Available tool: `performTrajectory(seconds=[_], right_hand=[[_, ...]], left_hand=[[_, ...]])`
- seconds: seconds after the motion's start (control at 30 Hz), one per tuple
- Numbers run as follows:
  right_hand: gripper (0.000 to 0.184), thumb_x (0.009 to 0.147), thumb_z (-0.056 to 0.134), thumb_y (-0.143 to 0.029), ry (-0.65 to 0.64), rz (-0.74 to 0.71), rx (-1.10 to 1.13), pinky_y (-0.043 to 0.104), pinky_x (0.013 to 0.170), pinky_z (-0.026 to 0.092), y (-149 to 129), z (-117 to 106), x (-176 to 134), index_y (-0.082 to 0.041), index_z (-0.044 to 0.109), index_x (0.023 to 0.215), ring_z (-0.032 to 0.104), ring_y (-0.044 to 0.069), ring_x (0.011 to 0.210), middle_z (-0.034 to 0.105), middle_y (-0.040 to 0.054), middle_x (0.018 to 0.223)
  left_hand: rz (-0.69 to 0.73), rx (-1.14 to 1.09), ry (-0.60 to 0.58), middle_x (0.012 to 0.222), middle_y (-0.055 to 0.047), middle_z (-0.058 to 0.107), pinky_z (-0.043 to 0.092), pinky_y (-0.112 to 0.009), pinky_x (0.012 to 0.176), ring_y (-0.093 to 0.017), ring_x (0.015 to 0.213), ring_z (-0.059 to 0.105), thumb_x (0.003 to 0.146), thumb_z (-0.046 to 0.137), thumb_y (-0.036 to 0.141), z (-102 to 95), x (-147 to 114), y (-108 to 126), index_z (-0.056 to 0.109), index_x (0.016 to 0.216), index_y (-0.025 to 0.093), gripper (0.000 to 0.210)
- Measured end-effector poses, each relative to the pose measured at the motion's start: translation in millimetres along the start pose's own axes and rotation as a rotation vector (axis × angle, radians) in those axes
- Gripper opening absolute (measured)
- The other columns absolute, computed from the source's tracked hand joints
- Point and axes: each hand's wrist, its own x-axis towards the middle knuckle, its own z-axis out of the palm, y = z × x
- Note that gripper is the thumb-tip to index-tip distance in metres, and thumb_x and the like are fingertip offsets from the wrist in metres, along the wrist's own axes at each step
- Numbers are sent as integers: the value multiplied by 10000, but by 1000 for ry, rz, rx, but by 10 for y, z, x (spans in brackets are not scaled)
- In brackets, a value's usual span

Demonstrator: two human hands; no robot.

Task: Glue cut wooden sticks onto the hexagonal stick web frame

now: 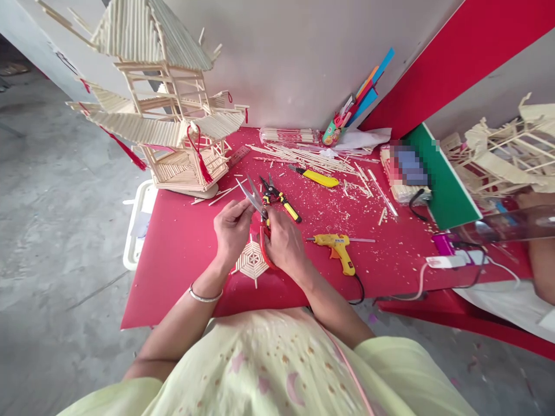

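Note:
My right hand (286, 240) is closed around the red-handled scissors (255, 199), whose blades stand apart and point up and to the left. Close beside the blades, my left hand (232, 228) has its fingers pinched together; whatever they hold is too small or hidden to name. Below both hands lies a flat hexagonal piece made of wooden sticks (252, 263), partly covered by the hands and the scissors handle. Just beyond my right hand are pruning shears (281, 199) with black and yellow handles.
A stick-built pagoda (169, 124) with red tassels stands at the back left. On the red table (182, 248) lie a yellow utility knife (318, 177), a glue gun (340, 248) with its cord, and loose sticks (312, 157). Another person's arm (541, 248) shows beyond a green board (446, 185).

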Motion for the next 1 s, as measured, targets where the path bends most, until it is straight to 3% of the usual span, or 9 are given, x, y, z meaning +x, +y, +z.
performTrajectory(seconds=[0.2, 0.47, 0.73, 1.0], right_hand=[[353, 1014, 443, -332, 14, 0, 92, 380, 864, 498, 3, 40, 6, -198, 501, 1336, 640, 298, 1069, 670, 145, 1147], [301, 993, 434, -330, -46, 89, 116, 300, 658, 387, 26, 85, 30, -212, 541, 1248, 674, 235, 800, 720, 70, 977], [243, 1016, 404, -362, -22, 64, 230, 296, 674, 395, 55, 80, 33, -236, 540, 1172, 682, 245, 901, 724, 78, 1069], [237, 958, 458, -302, -57, 124, 218, 281, 608, 370, 108, 132, 41, -240, 587, 1147, 667, 220, 713, 712, 27, 821]], left_hand=[[68, 5, -5, 674, -9, 548, 363, -265, 574, -128, 619, 454, 885, 736, 300, 16, 4, 59, 854, 882, 241, 131], [79, 25, 16, 698, -9, 568, 385, -265, 592, -123, 633, 467, 903, 714, 305, 59, -16, 30, 857, 947, 236, 165], [86, 61, -1, 700, -15, 592, 381, -266, 582, -127, 624, 484, 891, 719, 290, 96, -33, -4, 855, 881, 233, 149], [34, 90, 13, 655, -9, 583, 385, -262, 571, -127, 599, 486, 858, 722, 245, 91, -3, 36, 851, 874, 226, 131]])
